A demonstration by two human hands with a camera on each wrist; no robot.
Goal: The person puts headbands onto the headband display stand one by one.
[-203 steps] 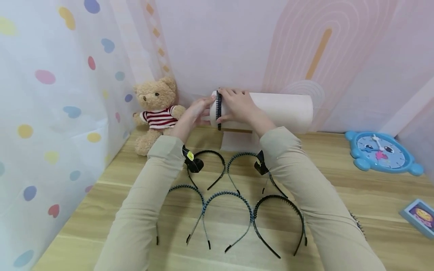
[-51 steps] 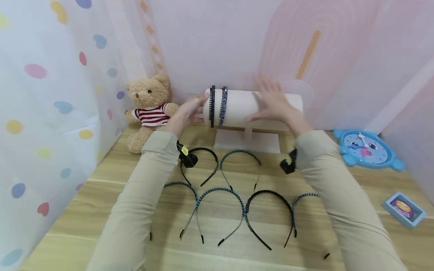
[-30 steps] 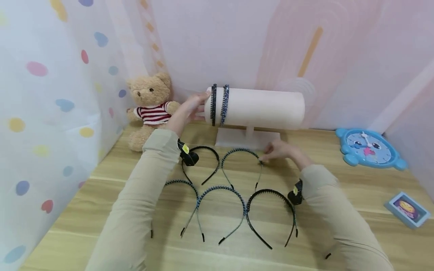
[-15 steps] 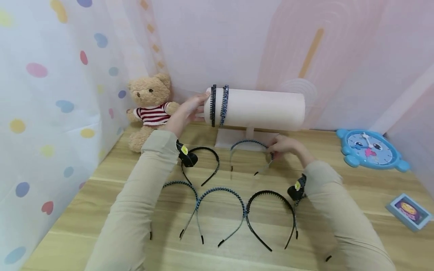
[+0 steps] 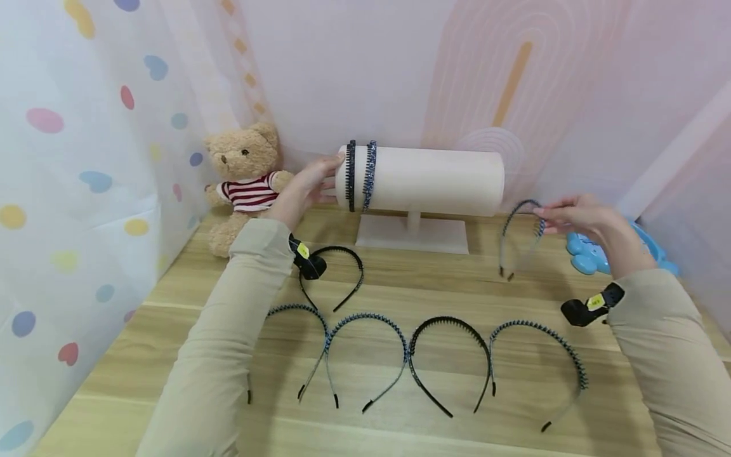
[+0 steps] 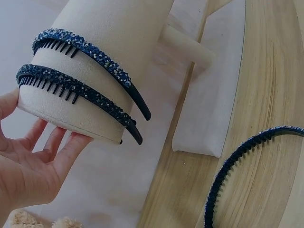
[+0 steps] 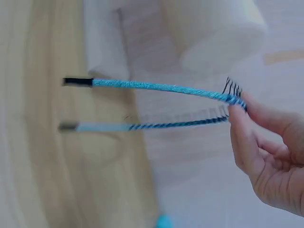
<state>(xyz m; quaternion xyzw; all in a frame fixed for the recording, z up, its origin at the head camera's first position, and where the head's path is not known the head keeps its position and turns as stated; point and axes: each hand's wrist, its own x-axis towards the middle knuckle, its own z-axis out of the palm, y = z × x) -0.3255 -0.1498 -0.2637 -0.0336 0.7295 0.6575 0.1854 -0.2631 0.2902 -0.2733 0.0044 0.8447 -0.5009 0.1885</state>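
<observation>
My left hand holds the left end of a white cylindrical headband stand, thumb at its rim and fingers against the end face, fingertips hidden. Two glittery toothed headbands sit side by side around that end: a dark one nearest the hand and a blue one beside it. To the right of the stand, my right hand pinches a blue toothed headband between thumb and fingers. It hangs in the air by its arched part, both dark-tipped ends pointing down in the head view.
Several headbands lie on the wooden table, including a black one, a blue one and another at the right. A teddy bear sits left of the stand. A blue toy clock is partly hidden behind the right hand.
A blue headband joined the dark one on the stand. My right hand then picked another blue headband off the table and carried it right and up. The left hand stays at the stand's end.
</observation>
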